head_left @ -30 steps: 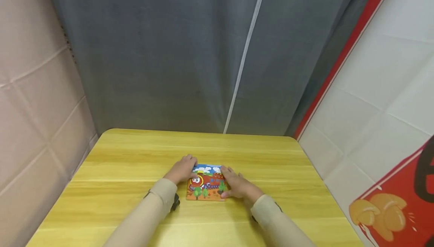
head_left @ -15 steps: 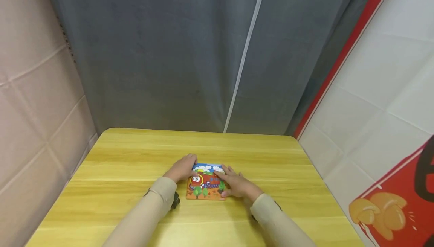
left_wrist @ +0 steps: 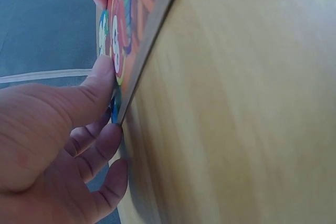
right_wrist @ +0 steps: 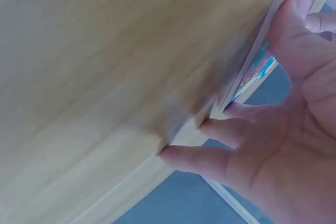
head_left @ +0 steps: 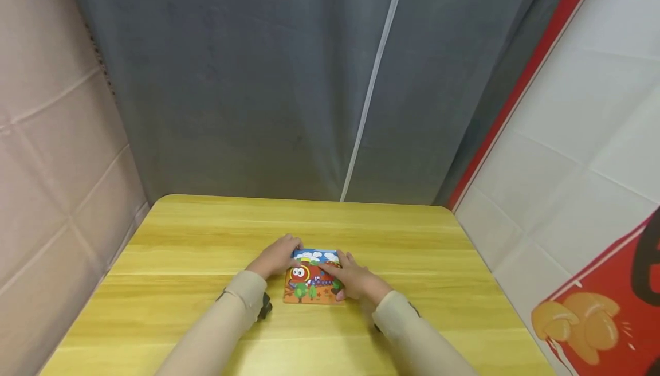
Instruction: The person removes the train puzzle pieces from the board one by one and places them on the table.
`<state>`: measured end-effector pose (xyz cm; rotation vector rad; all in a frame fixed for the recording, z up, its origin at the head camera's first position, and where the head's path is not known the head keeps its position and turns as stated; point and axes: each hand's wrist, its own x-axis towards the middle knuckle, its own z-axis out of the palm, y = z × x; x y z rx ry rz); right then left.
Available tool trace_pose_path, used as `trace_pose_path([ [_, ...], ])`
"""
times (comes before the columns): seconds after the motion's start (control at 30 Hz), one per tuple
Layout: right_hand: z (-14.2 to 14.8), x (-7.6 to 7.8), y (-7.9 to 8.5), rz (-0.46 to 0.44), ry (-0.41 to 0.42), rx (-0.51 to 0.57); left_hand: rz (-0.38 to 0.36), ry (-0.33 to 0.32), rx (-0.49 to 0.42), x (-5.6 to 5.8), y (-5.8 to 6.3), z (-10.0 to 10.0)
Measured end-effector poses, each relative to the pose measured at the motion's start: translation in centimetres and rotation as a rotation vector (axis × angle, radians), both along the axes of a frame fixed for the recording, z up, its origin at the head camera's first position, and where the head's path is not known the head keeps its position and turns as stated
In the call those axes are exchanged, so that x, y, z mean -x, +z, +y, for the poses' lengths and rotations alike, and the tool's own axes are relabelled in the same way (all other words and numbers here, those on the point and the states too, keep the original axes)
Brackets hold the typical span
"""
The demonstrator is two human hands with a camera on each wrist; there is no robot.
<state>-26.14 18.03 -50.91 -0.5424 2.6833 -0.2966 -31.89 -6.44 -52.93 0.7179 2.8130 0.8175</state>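
A small square wooden jigsaw puzzle (head_left: 313, 290), printed with a red cartoon train, green trees and white clouds, lies flat on the table. My left hand (head_left: 275, 257) grips its upper left side: the thumb rests on the picture, and the curled fingers sit at the edge. Up close, the left wrist view has that left hand (left_wrist: 47, 140) right at the puzzle's corner. Across from it, my right hand (head_left: 356, 280) lies over the right side with one finger stretched across the picture. Below, its thumb touches the lower right corner; the other fingers are spread by the right edge (right_wrist: 247, 77).
The yellow wood-grain table (head_left: 206, 227) extends around the puzzle. A grey curtain (head_left: 247, 89) hangs behind its far edge. White sheeting (head_left: 57, 152) stands at the left, and a white and red printed sheet (head_left: 577, 135) at the right.
One right finger has moved from the puzzle's upper right corner down and left onto the picture. The right hand has shifted slightly left. The left hand and puzzle stay nearly in place.
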Motion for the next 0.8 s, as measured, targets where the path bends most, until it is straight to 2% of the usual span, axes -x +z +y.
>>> trace_pose_path([
  [0.3, -0.5, -0.2, 0.3, 0.021, 0.002, -0.006, 0.024, 0.002, -0.005, 0.0, 0.1, -0.1],
  [0.57, -0.6, -0.3, 0.3, 0.026, 0.007, -0.018, -0.010, -0.022, -0.034, -0.1, 0.3, -0.9],
  [0.8, -0.5, -0.2, 0.3, 0.017, -0.005, -0.006, -0.023, -0.033, 0.004, 0.2, 0.3, -1.2],
])
